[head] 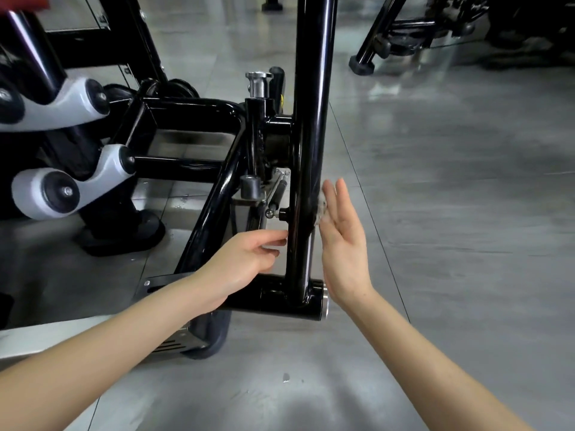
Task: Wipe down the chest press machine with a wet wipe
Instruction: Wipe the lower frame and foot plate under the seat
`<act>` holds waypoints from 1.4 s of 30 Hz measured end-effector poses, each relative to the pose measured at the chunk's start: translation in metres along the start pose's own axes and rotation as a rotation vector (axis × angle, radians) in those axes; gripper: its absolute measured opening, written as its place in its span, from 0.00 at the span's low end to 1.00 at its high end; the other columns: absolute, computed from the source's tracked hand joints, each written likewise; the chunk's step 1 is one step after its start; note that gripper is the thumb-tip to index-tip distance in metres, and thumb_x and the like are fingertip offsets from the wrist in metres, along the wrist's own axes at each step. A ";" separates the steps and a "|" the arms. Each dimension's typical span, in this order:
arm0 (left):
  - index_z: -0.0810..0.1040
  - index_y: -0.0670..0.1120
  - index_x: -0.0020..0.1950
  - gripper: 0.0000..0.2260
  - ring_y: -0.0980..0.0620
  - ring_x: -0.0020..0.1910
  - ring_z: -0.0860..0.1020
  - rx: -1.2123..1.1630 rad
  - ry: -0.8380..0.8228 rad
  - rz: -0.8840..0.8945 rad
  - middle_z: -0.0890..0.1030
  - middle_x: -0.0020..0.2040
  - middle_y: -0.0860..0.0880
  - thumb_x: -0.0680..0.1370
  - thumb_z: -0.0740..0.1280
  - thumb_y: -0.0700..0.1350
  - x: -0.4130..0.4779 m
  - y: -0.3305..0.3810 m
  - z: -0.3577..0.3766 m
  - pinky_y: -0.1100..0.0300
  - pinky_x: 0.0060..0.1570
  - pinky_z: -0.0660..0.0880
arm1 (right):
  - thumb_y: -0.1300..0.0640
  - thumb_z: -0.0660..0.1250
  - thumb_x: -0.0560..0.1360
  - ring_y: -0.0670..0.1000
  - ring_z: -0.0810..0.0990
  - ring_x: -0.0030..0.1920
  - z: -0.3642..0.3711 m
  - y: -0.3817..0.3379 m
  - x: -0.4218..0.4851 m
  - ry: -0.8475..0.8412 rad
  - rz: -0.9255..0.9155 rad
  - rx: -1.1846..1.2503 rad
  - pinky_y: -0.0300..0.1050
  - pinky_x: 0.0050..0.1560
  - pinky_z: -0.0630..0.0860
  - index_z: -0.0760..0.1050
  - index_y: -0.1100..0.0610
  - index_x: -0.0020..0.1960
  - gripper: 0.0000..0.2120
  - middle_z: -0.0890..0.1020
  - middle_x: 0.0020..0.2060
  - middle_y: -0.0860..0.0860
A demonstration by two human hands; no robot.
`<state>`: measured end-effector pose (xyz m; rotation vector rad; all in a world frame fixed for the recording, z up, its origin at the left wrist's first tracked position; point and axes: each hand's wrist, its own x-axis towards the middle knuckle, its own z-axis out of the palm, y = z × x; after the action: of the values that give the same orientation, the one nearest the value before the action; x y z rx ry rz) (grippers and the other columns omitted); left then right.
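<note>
The upright tube [312,119] of the chest press machine stands mid-view, rising from a short cross tube [280,301] low over the floor [451,213]. Of the two hands, the left hand [245,262] is just left of the upright and the right hand [343,244] just right of it, with the wet wipe [320,209] between its fingers and the tube. A pin knob [259,84] sits higher, left of the upright. The linkage arms [46,194] lie far left. Another machine's foot [362,65] rests on the floor behind, to the right.
</note>
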<state>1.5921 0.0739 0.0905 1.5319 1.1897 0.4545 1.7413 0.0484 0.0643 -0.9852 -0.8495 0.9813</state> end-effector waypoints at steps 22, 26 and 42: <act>0.81 0.51 0.45 0.10 0.55 0.51 0.78 -0.016 0.378 0.043 0.81 0.50 0.54 0.75 0.66 0.36 -0.005 0.024 -0.047 0.51 0.59 0.74 | 0.62 0.63 0.79 0.40 0.72 0.65 0.002 -0.019 0.026 0.100 -0.056 -0.133 0.36 0.67 0.68 0.74 0.59 0.65 0.14 0.78 0.61 0.46; 0.79 0.51 0.49 0.10 0.58 0.50 0.78 0.051 0.467 0.103 0.81 0.48 0.55 0.73 0.67 0.38 -0.007 0.033 -0.047 0.58 0.57 0.72 | 0.64 0.59 0.80 0.39 0.68 0.68 0.016 -0.018 0.021 0.087 -0.220 -0.374 0.31 0.68 0.63 0.66 0.58 0.71 0.19 0.71 0.69 0.49; 0.80 0.48 0.44 0.02 0.62 0.42 0.79 0.087 0.437 0.262 0.82 0.41 0.54 0.72 0.71 0.42 0.008 0.034 -0.049 0.71 0.43 0.70 | 0.63 0.53 0.82 0.38 0.60 0.72 0.002 -0.019 0.045 -0.054 -0.359 -0.523 0.40 0.73 0.58 0.56 0.51 0.73 0.21 0.62 0.71 0.40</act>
<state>1.5717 0.1092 0.1352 1.7260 1.3548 0.9610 1.7593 0.0864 0.0884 -1.1924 -1.3157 0.4834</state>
